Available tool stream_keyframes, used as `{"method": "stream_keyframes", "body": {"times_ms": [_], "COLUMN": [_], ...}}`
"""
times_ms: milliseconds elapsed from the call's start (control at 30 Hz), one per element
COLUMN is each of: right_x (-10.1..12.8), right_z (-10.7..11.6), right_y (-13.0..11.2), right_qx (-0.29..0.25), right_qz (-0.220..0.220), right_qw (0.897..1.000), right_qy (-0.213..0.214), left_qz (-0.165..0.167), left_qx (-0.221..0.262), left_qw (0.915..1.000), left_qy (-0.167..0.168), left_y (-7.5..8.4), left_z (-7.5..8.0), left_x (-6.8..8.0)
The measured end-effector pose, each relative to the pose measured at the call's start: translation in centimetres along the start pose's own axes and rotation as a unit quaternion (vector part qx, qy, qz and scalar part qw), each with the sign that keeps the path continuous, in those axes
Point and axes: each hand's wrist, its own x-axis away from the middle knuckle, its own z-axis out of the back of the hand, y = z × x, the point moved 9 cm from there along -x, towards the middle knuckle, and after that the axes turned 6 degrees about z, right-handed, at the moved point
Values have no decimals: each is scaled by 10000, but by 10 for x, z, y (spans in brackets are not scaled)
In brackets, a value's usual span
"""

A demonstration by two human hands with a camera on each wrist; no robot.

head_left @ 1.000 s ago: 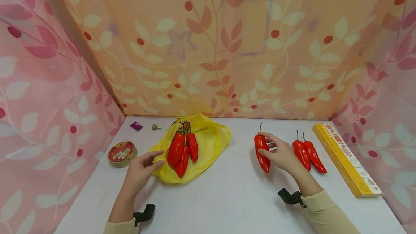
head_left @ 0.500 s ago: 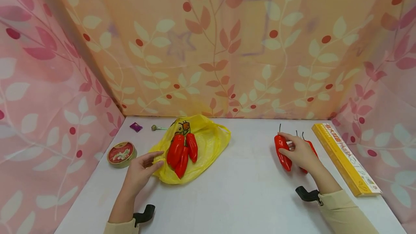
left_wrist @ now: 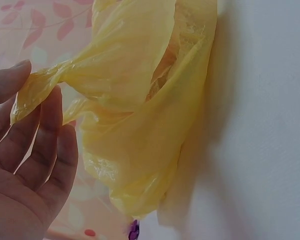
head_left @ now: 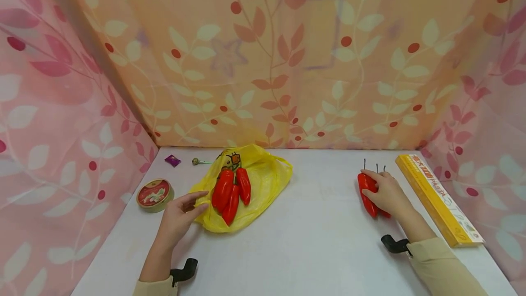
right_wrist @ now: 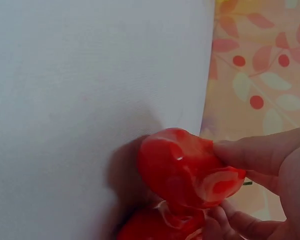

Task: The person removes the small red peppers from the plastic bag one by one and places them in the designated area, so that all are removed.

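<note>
My left hand (head_left: 178,214) pinches a twisted handle of the yellow plastic bag (left_wrist: 135,100) between thumb and fingers, at the bag's left side in the head view. On the spread bag lie 3 glossy red chili peppers (head_left: 231,195). Over on the right, my right hand (head_left: 384,193) grips another red chili pepper (right_wrist: 177,167) between thumb and fingertips, its stem pointing away. Close against it is a second pepper (right_wrist: 157,225), partly under the hand. A third stem (head_left: 384,168) shows behind the hand, its pepper mostly hidden.
A long yellow pasta box (head_left: 439,200) lies along the table's right side. Left of the bag stand a round red-lidded tin (head_left: 154,194), a purple wrapped candy (head_left: 172,161) and a lollipop (head_left: 197,161). Patterned cloth (head_left: 287,58) walls the back and sides of the white table (head_left: 304,250).
My right hand has carried its chili pepper to the right, up beside the two peppers there, and now covers most of them. The left hand and the bag have stayed in place.
</note>
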Motion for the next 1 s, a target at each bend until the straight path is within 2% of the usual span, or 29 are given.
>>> {"method": "stream_keyframes", "body": {"times_ms": [400,633,767,1000], "right_x": [-6,-8,-5,3], "right_z": [-5,0,9,21], "right_y": [2,0,-16,-71], "right_qx": [517,512,279,-336], "right_qz": [30,-23,133,852], "right_qw": [9984,9979,9980,9931], "right_qy": [242,408,559,739], "left_qz": [78,128,122,87], "left_qx": [-35,-48,-24,-63], "left_qw": [10000,9999,9999,9999], "left_qy": [13,13,2,-9], "left_y": [0,0,1,1], "left_z": [-1,0,-1,-1], "left_x": [0,0,0,1]}}
